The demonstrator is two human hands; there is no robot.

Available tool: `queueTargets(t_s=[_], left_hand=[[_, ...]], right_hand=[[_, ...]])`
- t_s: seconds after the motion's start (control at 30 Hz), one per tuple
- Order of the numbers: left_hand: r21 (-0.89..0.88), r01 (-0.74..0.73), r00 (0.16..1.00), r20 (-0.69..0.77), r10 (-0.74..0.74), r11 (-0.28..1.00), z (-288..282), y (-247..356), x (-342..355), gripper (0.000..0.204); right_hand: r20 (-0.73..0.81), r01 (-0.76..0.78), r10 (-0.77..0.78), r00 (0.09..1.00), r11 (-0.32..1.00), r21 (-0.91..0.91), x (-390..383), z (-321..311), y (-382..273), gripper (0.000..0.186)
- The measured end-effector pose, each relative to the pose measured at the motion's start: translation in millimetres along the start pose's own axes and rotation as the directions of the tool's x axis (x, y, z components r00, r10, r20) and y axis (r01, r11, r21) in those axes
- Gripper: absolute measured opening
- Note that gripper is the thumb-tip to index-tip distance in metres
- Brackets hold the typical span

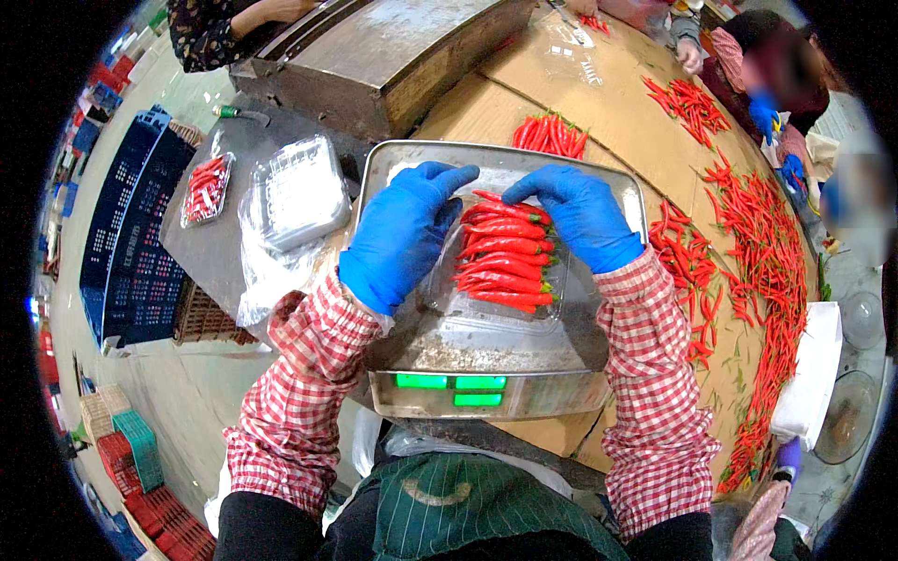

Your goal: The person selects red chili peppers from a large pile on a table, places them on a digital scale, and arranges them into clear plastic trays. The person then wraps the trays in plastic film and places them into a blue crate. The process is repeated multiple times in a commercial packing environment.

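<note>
A row of shiny red chili peppers lies in a clear plastic tray, their green stems pointing right. That tray rests on the metal pan of a scale with a lit green display. My left hand, in a blue glove, is open beside the tray's left side, fingers apart and curved toward the peppers. From the upper right, my right hand, also blue-gloved, reaches over the stem ends with its fingers spread. A fingertip is at the top pepper; whether it touches is unclear.
Stacked clear trays and one filled pepper tray sit left of the scale. Loose pepper piles cover the right side. A wooden box-like structure stands behind. Co-workers' hands show at the far edge; blue crates stand left.
</note>
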State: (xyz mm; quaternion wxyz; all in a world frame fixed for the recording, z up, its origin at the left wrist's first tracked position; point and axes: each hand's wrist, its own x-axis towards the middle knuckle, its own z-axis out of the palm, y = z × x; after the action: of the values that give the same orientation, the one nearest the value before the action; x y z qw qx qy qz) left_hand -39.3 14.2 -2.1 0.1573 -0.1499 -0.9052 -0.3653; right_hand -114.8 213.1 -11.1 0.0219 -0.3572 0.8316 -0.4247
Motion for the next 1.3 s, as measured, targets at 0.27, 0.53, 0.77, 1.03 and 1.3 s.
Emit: queueTargets(t_s=[0.27,0.53,0.77,1.03,1.3], left_hand=[[-0.019,-0.044,0.996,0.082,0.045,0.999,-4,9,3,0.034],[-0.074,0.173,0.985,0.04,-0.171,0.982,-43,32,-25,0.029],[-0.09,0.169,0.983,0.09,-0.161,0.981,-25,103,-45,0.029],[-0.167,0.053,0.912,0.409,0.02,0.984,29,163,-62,0.029],[-0.476,0.57,0.702,0.706,-0.096,0.67,97,175,-93,0.027]], right_hand=[[-0.21,0.086,-0.119,0.97,0.983,-0.16,-20,-22,-4,0.023],[-0.548,-0.439,0.549,0.631,0.835,0.332,-201,-130,6,0.018],[-0.535,-0.87,0.764,0.362,0.483,0.101,-341,-100,57,0.022],[-0.441,-0.956,0.85,0.287,0.28,-0.083,-315,-54,46,0.02],[0.071,-0.414,0.799,0.597,0.23,0.881,-290,-55,-45,0.028]])
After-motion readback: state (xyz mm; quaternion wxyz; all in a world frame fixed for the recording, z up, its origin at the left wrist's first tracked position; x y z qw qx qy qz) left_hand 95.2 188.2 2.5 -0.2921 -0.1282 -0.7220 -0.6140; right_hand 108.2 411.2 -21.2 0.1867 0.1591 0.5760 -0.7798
